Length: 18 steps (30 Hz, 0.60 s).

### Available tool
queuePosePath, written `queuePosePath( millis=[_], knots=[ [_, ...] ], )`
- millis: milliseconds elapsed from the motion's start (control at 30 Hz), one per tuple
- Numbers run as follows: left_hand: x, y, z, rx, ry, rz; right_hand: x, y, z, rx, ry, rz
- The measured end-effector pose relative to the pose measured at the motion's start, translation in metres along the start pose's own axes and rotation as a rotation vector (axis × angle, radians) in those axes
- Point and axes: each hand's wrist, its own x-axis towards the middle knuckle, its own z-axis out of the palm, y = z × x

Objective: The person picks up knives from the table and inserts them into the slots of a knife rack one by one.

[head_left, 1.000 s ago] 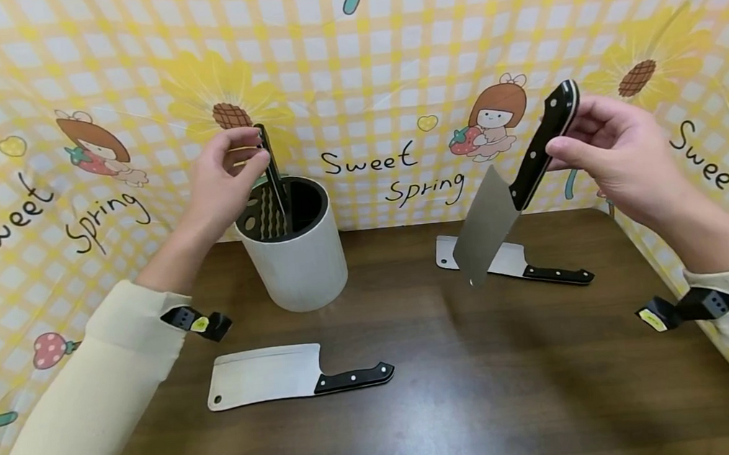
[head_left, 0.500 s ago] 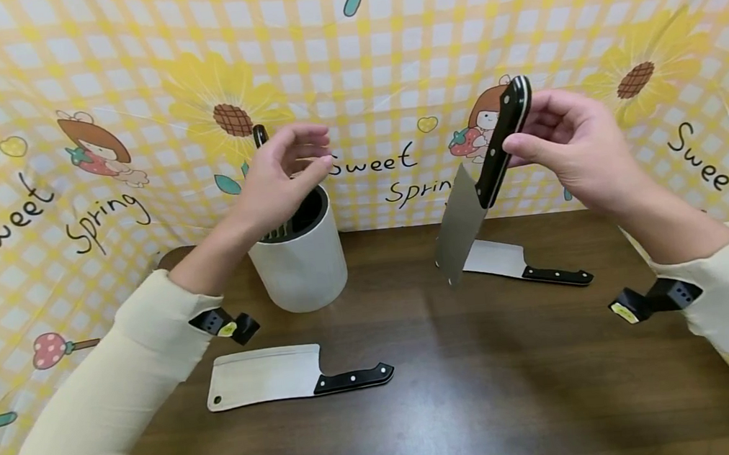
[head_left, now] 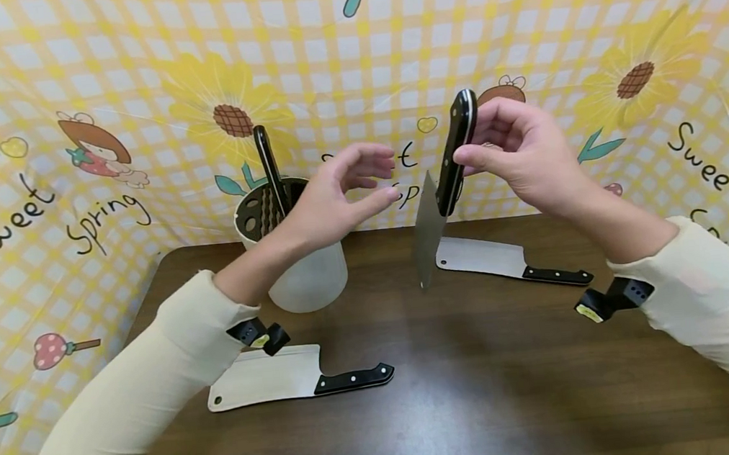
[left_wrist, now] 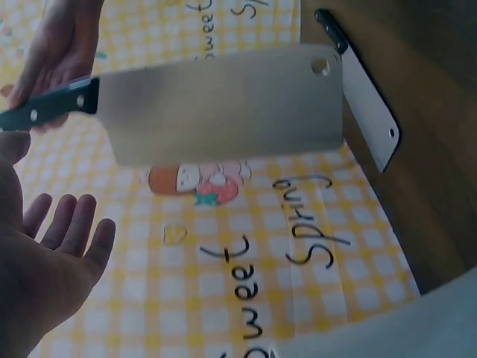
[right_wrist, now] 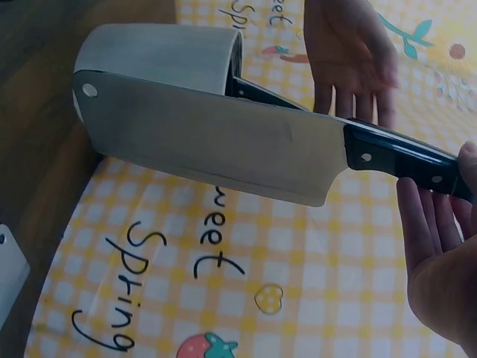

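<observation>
The right hand (head_left: pixel 530 159) is pinching the black riveted handle of a broad metal cleaver (head_left: pixel 443 200) between thumb and fingers, and this cleaver is hanging in the air above the dark brown wooden table (head_left: pixel 483 390). Its handle is pointing up and its grey rectangular blade is slanting down; in both wrist views the broad face is showing, with a round hole near the far corner.

The left hand (head_left: pixel 343 200) is hovering near that blade without touching it in the head view; its fingers are staying apart, slightly bent and holding nothing. Its wrist is passing in front of a white cylindrical holder (head_left: pixel 311 283) with a dark slotted inside, where a slim black handle (head_left: pixel 269 167) is standing up at a slight tilt.

A second black-handled cleaver (head_left: pixel 300 376) is lying flat at the front left of the table, its handle pointing right, the left cream sleeve (head_left: pixel 192 336) partly covering its blade. A third black-handled cleaver (head_left: pixel 494 257) is lying flat at the back right, just beyond the raised one. Yellow-and-white checked cloth (head_left: pixel 364 76) printed with "Sweet Spring" is rising behind the table
</observation>
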Motion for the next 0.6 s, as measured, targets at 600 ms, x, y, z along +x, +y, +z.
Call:
queuePosePath(
  millis=[600],
  knots=[
    [0.002, 0.000, 0.029, -0.011, -0.011, 0.032, 0.004, 0.015, 0.022, -0.117, 0.011, -0.025]
  ],
)
